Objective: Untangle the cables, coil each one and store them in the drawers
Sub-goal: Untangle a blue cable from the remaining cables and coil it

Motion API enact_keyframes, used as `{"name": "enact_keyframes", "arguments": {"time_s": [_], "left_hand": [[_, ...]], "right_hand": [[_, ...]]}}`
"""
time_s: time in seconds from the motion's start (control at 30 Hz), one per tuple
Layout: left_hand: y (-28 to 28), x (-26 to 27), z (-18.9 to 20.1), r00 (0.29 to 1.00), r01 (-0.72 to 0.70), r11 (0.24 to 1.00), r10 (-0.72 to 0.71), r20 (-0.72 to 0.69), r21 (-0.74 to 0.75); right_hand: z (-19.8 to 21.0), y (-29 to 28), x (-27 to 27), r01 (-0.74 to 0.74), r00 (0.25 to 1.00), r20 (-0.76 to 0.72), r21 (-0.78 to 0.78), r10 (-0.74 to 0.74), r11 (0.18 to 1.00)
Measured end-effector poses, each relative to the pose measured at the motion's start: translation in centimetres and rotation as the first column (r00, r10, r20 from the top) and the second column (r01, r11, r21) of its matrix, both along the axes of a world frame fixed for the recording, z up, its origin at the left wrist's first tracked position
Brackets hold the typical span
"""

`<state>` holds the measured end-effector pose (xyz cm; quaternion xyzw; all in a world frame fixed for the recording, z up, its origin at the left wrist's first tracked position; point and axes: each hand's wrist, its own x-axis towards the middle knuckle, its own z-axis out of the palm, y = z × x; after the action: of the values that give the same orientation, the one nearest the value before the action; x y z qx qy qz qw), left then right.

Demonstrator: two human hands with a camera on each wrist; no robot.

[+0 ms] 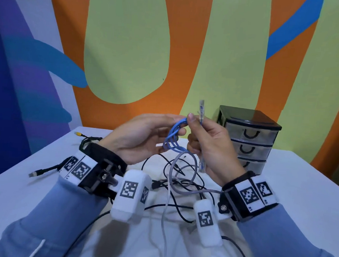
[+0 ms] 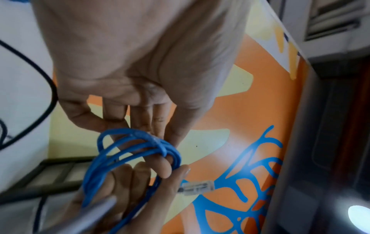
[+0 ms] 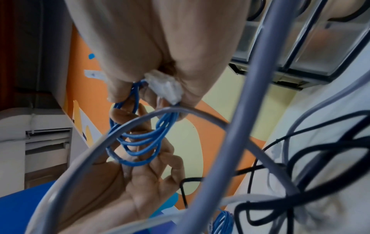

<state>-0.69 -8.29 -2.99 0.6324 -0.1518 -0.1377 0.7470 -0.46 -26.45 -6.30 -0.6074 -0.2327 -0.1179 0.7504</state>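
Both hands are raised above the white table [image 1: 292, 187], facing each other. The left hand [image 1: 142, 138] holds a small coil of thin blue network cable [image 1: 174, 137] of several loops, its fingers [image 2: 140, 120] and thumb closed lightly on the top of the bundle. The right hand [image 1: 209, 142] grips the same blue coil on its other side and also holds the clear plastic plugs at the cable's ends: one plug [image 1: 201, 108] stands upright above the fingers, the other [image 3: 164, 87] is pressed against the palm (seen plainly in the right wrist view). A thicker grey cable [image 1: 183, 181] loops under the right hand and trails down toward the person; whether it touches the hand cannot be told. On the table beneath the hands lies a tangle of thin black cables [image 1: 180, 188] with a white cable [image 1: 167, 205] running through it. A black-framed unit of three translucent plastic drawers [image 1: 249, 137] stands at the table's far right, near the wall, all drawers closed.
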Motion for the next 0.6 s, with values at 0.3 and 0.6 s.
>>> {"name": "enact_keyframes", "arguments": {"time_s": [0.3,0.6], "left_hand": [[-0.3,1.2,-0.1,0.957,-0.284,0.918,0.288,-0.029,-0.276],[1.3,2.2,-0.1,0.913,-0.403,0.801,0.389,-0.126,-0.443]], "right_hand": [[0.5,0.2,-0.5,-0.029,1.0,0.013,0.039,0.028,0.999],[1.1,-1.1,0.5,-0.182,0.945,-0.185,0.382,0.268,0.906]]}}
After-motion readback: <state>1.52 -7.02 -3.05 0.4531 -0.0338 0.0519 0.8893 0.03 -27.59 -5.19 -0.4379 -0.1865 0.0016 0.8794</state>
